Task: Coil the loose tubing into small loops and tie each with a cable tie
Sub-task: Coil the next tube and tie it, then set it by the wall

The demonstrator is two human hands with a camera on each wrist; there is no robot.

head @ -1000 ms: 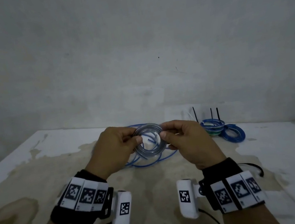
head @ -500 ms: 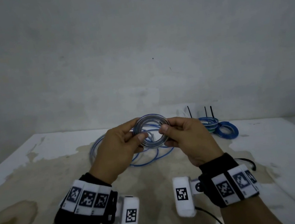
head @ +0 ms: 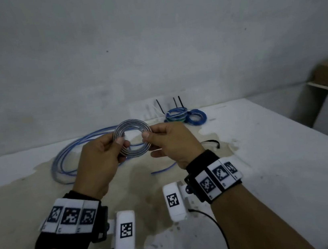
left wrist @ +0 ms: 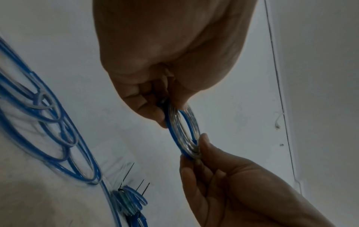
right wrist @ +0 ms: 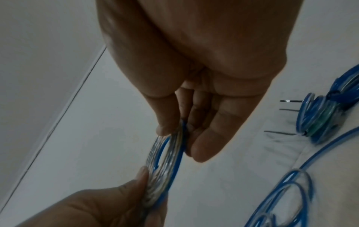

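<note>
A small coil of clear and blue tubing (head: 131,124) is held up above the table, standing nearly upright. My left hand (head: 108,151) pinches its left side between thumb and fingers. Its right side is pinched by my right hand (head: 165,139). In the left wrist view the coil (left wrist: 175,122) shows edge-on with a blue strand along one rim. The right wrist view has the same coil (right wrist: 165,165) between both hands. Loose blue tubing (head: 68,156) lies in big loops on the table behind my left hand.
Tied blue coils (head: 185,116) with black cable tie tails (head: 160,106) sticking up sit at the back by the wall. A short blue tube end (head: 163,169) lies near my right wrist. The white table (head: 280,160) is stained; its edge runs along the right.
Both hands lifted the coil higher and turned it more upright. The view swung, so the tied coils and the table's right edge show further left.
</note>
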